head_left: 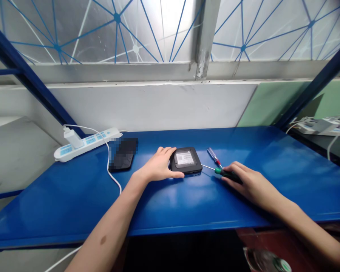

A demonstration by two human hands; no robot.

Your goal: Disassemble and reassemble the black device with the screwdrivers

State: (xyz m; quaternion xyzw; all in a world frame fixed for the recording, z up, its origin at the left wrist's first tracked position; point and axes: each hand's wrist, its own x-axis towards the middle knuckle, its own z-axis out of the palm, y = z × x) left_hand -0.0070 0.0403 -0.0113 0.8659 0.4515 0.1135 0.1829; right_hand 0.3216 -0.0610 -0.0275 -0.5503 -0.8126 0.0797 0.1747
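Fingers of the left hand clamp a flat, square black plastic box on the glossy blue metal-looking table — seemingly to steady it — while the right hand grips a green-collared black screwdriver, tip at the box's right side.

From my station I see 1 glossy blue tabletop spanning the view, its surface streaked with pale reflections. At its back left I have a white power strip lying at a slant, blue around its sockets. Just beside it I make out a flat black slab, partly blurred, with a white cable trailing along its left side. Near the middle I find a black box, white label up, and right of it 1 clear-handled screwdriver with a red collar
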